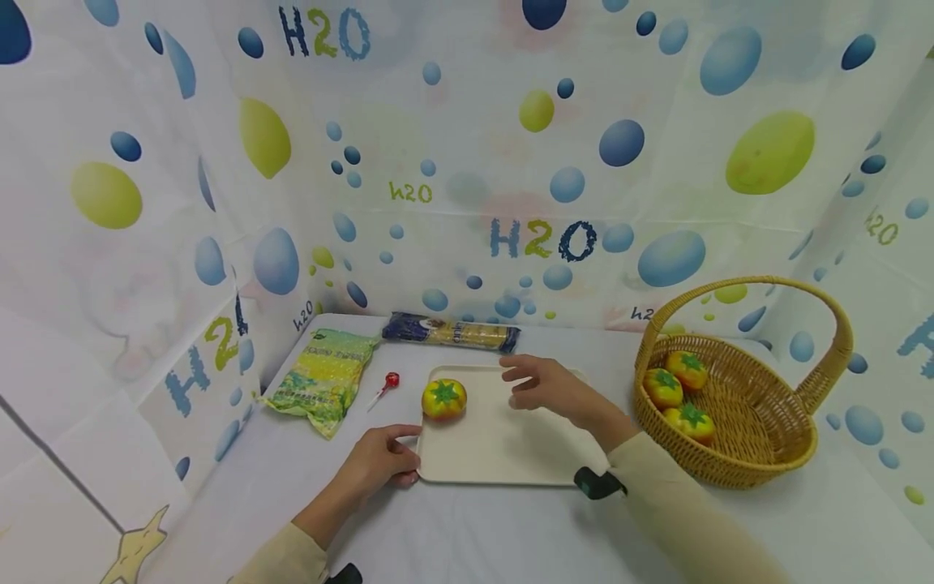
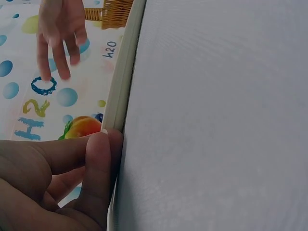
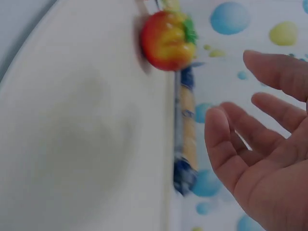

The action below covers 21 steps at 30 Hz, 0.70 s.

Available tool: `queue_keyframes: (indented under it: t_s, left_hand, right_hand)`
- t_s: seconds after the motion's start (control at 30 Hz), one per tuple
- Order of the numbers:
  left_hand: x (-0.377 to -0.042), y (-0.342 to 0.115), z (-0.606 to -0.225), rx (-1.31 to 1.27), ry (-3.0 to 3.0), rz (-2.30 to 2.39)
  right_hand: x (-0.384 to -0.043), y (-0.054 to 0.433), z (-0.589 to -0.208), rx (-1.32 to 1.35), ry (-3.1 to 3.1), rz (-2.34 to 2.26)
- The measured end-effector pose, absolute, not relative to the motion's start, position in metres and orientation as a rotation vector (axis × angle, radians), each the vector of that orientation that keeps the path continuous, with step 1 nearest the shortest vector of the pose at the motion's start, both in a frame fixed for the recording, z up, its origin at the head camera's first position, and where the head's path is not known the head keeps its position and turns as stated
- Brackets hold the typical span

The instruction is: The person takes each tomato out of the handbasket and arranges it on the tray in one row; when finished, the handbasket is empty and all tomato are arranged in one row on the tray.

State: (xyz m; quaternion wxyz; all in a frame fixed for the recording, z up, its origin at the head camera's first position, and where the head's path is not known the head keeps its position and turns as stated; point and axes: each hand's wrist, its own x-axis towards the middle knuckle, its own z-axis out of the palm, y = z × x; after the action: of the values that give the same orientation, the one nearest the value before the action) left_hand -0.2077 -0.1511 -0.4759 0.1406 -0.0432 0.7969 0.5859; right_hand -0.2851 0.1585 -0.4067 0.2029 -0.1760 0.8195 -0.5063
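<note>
A cream tray [image 1: 503, 454] lies on the white-covered table, with one yellow-and-red tomato [image 1: 444, 400] with a green star-shaped top near its left end. At the tray's left edge, my left hand [image 1: 383, 458] pinches the rim between thumb and fingers; the left wrist view shows the fingertips [image 2: 98, 149] right at that rim. My right hand [image 1: 547, 389] hovers above the tray's right half, fingers loosely bent and holding nothing. In the right wrist view, the right hand [image 3: 264, 154] appears with its fingers spread apart and the tomato [image 3: 168, 41] beyond it.
A wicker basket [image 1: 730, 470] with a tall handle stands at the right, several similar tomatoes [image 1: 686, 371] inside. Behind the tray lies a long pasta packet [image 1: 452, 332]. To the left are a red lollipop [image 1: 392, 380] and a green-yellow bag [image 1: 321, 373]. Patterned curtains [image 1: 467, 122] surround the table.
</note>
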Motion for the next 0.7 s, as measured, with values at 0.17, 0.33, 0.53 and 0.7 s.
queue_keyframes:
  t_s: [0.17,0.33,0.53,0.7]
  left_hand:
    - [-0.208,-0.15,-0.477,-0.135,2.307,1.691]
    - [-0.207,-0.151,-0.476,-0.167,2.314,1.692]
    - [-0.206,-0.153,-0.476,-0.188,2.31,1.698]
    - [-0.207,-0.153,-0.478,-0.156,2.29,1.709]
  right_hand:
    - [-0.261,0.212,-0.381,-0.544,2.33,-1.393]
    - [-0.24,0.264,-0.362,-0.513,2.339,-1.465]
    - [-0.223,0.326,-0.354,-0.42,2.404,-1.477]
    - [-0.216,0.368,-0.357,-0.329,2.417,-1.516]
